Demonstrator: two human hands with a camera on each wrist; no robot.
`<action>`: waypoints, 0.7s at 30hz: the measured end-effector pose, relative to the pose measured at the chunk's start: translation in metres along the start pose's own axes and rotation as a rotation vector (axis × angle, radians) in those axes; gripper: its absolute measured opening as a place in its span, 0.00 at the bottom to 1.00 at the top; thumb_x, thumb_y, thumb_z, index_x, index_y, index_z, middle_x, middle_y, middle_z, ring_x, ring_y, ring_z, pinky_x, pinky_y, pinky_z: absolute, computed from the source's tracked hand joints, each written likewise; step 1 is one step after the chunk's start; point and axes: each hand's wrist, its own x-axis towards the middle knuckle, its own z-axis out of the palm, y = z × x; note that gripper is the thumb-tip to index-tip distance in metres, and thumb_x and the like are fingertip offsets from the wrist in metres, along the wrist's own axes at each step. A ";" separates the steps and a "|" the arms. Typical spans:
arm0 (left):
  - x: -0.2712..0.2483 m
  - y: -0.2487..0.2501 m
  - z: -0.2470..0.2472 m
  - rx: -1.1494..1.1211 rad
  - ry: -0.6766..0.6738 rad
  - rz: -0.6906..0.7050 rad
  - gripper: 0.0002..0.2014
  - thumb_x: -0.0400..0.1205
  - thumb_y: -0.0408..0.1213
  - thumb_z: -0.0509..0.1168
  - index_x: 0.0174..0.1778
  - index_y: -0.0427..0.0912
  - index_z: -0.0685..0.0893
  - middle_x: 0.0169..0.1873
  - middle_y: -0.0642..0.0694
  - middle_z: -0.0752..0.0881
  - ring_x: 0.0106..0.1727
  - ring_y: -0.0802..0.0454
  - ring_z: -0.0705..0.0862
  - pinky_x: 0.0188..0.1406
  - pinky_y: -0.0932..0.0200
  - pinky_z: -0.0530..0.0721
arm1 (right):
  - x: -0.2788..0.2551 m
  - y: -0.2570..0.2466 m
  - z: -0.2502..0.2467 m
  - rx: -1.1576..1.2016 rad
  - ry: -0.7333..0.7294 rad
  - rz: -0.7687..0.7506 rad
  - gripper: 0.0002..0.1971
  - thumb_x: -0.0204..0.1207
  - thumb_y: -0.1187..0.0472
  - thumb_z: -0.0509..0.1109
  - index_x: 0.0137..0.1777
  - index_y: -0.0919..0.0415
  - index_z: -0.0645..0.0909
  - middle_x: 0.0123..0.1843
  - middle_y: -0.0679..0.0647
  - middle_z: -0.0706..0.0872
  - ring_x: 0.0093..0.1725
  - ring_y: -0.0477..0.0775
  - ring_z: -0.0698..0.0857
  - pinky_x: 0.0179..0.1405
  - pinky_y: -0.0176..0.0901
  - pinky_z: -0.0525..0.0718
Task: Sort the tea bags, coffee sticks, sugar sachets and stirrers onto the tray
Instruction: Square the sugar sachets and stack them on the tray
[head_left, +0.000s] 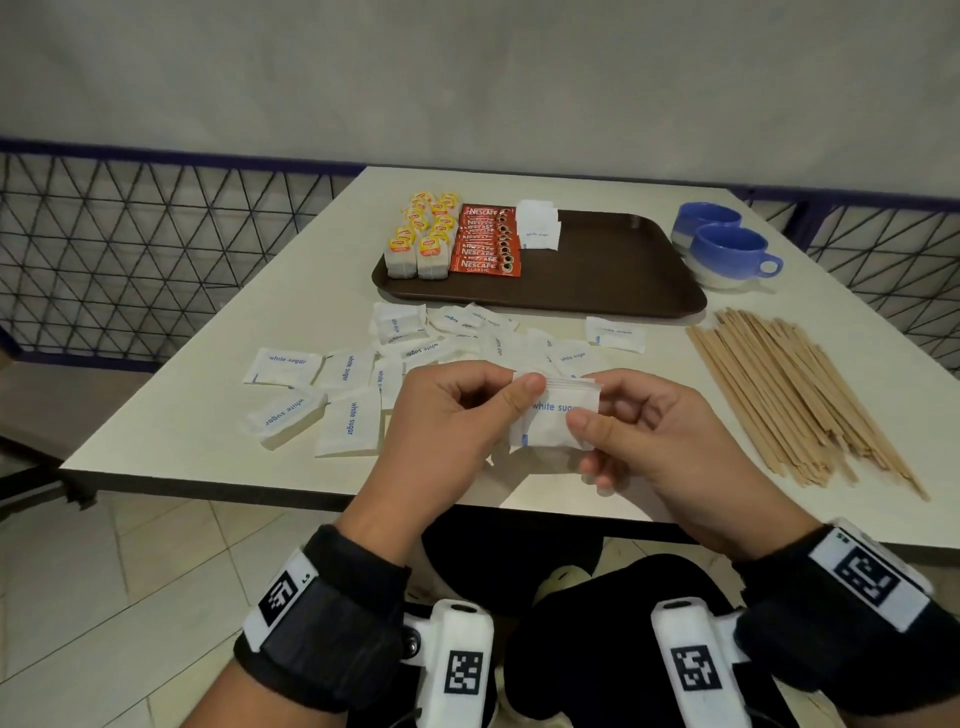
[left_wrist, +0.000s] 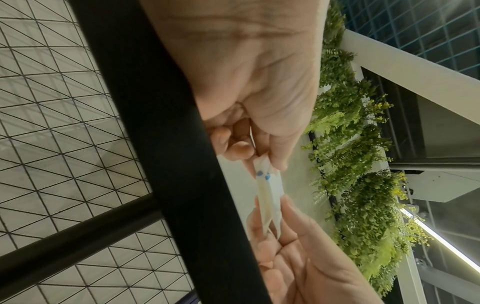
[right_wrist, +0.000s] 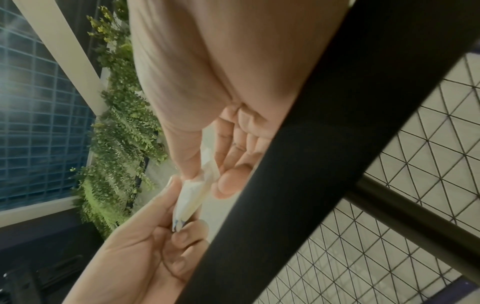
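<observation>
Both hands hold a small stack of white sugar sachets (head_left: 551, 415) above the table's near edge. My left hand (head_left: 457, 410) pinches its left edge, thumb on top; my right hand (head_left: 644, 426) pinches its right side. The wrist views show the sachets (left_wrist: 269, 197) (right_wrist: 193, 197) edge-on between the fingers. On the brown tray (head_left: 613, 275) lie yellow-tagged tea bags (head_left: 423, 234), red coffee sticks (head_left: 485, 241) and a few sugar sachets (head_left: 537, 226). Several loose sugar sachets (head_left: 348, 395) are scattered on the table. Wooden stirrers (head_left: 800, 389) lie heaped at the right.
Two blue mugs (head_left: 727, 249) stand right of the tray. The white table (head_left: 182, 415) ends just below my hands; a wire-mesh fence (head_left: 130, 249) runs behind and left. The tray's right half is bare.
</observation>
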 end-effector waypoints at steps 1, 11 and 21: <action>0.000 0.000 -0.001 -0.006 0.000 -0.007 0.08 0.82 0.38 0.75 0.36 0.47 0.93 0.23 0.57 0.85 0.28 0.62 0.80 0.33 0.66 0.78 | 0.001 -0.001 0.001 0.005 -0.007 0.009 0.12 0.73 0.64 0.77 0.57 0.61 0.89 0.38 0.58 0.89 0.30 0.57 0.85 0.24 0.42 0.83; 0.001 0.001 -0.010 -0.085 0.054 -0.077 0.09 0.83 0.44 0.72 0.42 0.46 0.95 0.32 0.52 0.90 0.29 0.61 0.80 0.33 0.64 0.78 | 0.028 -0.051 -0.017 -0.212 -0.109 0.165 0.06 0.72 0.62 0.78 0.43 0.65 0.88 0.37 0.64 0.87 0.34 0.58 0.86 0.30 0.43 0.85; 0.001 0.003 -0.012 -0.111 0.054 -0.122 0.11 0.83 0.43 0.71 0.36 0.48 0.93 0.31 0.50 0.90 0.29 0.66 0.83 0.33 0.75 0.77 | 0.195 -0.110 -0.054 -0.405 0.201 0.222 0.11 0.86 0.65 0.70 0.42 0.58 0.76 0.36 0.53 0.81 0.33 0.46 0.77 0.37 0.39 0.77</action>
